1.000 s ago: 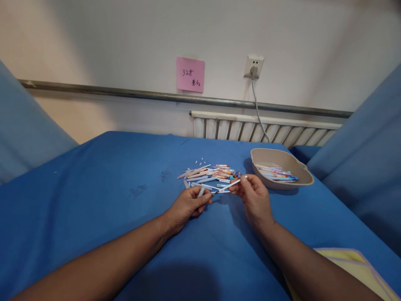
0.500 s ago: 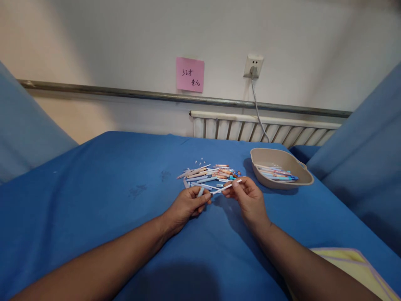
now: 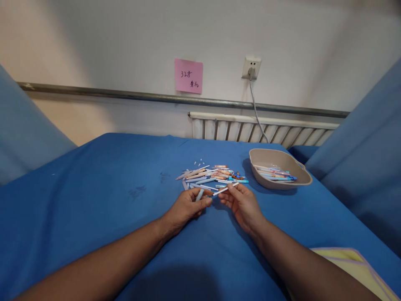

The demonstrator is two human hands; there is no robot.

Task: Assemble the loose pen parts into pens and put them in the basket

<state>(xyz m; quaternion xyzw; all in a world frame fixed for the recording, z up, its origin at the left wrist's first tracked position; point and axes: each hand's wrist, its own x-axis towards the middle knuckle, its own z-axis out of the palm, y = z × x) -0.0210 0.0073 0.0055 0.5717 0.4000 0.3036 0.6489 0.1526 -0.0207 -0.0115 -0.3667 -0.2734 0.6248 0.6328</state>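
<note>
My left hand (image 3: 187,206) rests on the blue cloth with its fingers closed round a short pale blue pen barrel (image 3: 199,195). My right hand (image 3: 240,203) pinches a thin white refill (image 3: 226,189) whose left tip points at the barrel's open end. Just beyond both hands lies a loose pile of pen parts (image 3: 210,174), with pink, blue and white tubes and small caps. A beige tray (image 3: 283,159) to the right holds several assembled pens (image 3: 276,174).
The blue cloth (image 3: 103,196) covers the whole work surface. A yellow cloth (image 3: 357,261) lies at the near right corner. Behind are a radiator (image 3: 263,127), a wall socket with a cable (image 3: 251,68) and a pink sticky note (image 3: 188,75). Blue drapes flank both sides.
My right hand has drifted left and slightly down, bringing the white refill closer to the barrel. The left hand has barely moved.
</note>
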